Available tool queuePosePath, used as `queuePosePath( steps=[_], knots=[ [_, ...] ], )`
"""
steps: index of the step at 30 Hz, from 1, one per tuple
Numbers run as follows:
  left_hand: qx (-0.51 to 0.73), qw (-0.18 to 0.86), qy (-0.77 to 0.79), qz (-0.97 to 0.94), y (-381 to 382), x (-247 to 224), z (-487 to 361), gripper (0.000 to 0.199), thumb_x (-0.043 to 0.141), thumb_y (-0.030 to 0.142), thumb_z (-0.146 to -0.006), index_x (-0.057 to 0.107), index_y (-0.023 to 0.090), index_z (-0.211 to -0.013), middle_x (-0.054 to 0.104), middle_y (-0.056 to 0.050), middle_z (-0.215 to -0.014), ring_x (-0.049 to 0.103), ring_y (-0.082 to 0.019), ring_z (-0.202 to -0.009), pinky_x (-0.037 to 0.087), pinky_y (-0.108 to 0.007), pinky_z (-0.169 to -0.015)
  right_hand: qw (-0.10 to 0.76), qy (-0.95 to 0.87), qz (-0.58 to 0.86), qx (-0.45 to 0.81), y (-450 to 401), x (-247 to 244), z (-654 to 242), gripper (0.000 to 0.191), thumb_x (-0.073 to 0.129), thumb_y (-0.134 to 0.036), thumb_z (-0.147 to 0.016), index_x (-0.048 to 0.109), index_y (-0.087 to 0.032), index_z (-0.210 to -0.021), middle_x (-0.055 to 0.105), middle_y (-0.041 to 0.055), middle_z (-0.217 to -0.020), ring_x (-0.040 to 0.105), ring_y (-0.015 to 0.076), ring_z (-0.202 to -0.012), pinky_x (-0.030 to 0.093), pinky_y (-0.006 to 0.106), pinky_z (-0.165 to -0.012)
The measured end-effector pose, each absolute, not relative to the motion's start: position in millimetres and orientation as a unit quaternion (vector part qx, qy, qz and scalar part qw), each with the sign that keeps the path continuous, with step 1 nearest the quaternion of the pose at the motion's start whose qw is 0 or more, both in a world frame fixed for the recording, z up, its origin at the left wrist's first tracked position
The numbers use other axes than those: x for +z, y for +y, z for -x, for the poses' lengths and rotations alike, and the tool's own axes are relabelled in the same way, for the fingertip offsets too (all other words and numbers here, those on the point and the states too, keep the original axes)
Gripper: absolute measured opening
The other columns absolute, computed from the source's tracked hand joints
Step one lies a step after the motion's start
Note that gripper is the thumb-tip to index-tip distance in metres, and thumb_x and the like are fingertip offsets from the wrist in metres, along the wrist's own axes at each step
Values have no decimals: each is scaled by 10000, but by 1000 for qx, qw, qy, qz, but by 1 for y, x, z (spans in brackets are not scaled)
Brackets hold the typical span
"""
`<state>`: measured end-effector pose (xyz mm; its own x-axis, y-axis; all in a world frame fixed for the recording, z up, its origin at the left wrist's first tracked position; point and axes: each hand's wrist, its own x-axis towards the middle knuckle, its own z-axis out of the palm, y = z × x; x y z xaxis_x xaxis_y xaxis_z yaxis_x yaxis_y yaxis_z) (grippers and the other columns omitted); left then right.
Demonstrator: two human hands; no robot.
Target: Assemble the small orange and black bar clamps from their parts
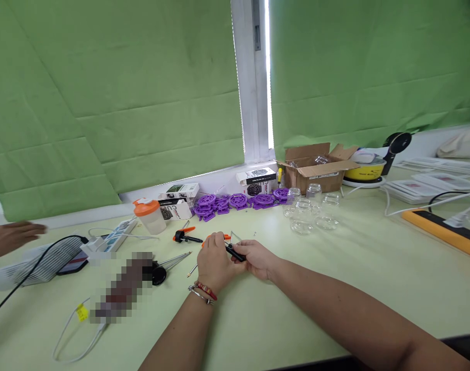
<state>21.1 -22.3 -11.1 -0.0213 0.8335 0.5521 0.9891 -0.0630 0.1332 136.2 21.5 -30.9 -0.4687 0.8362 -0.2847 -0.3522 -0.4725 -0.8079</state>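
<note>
My left hand (215, 264), with bracelets at its wrist, is closed around a small black rod-shaped part (235, 253) above the table. My right hand (258, 258) is closed on the same part from the other side. A thin bent metal rod (235, 235) rises between my hands; its exact kind cannot be made out. Orange pieces (226, 237) show just behind my left fingers. To the left lies a black and orange tool-like piece (186, 236). A screwdriver-like metal shaft (192, 270) lies beside my left hand.
Purple plastic wheel-like parts (238, 201) line the back, near small boxes (258, 180). Transparent cups (302, 216) and a cardboard box (316, 167) stand at right. An orange-lidded bottle (148, 216), power strip (117, 237) and another person's hand (16, 237) are at left.
</note>
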Motion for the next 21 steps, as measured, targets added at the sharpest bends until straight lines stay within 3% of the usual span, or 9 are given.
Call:
queuePosePath(
  steps=[7,21],
  knots=[
    [-253,144,-668,685,-22,-11,-19,648,652,546,-515,412,198,-1006,562,-64,-930,553,-255,-917,443,-339,-722,387,-342,350,781,27,-38,-136,95,553,-136,-769,522,-140,-679,565,8,-573,576,129,-519,465,271,-554],
    [-258,137,-670,683,-23,-10,-20,595,663,515,-520,402,212,-960,563,-48,-894,563,-249,-889,438,-329,-697,385,-359,351,774,28,-40,-136,118,568,-172,-782,515,-144,-681,563,8,-569,571,121,-529,466,256,-548]
  ],
)
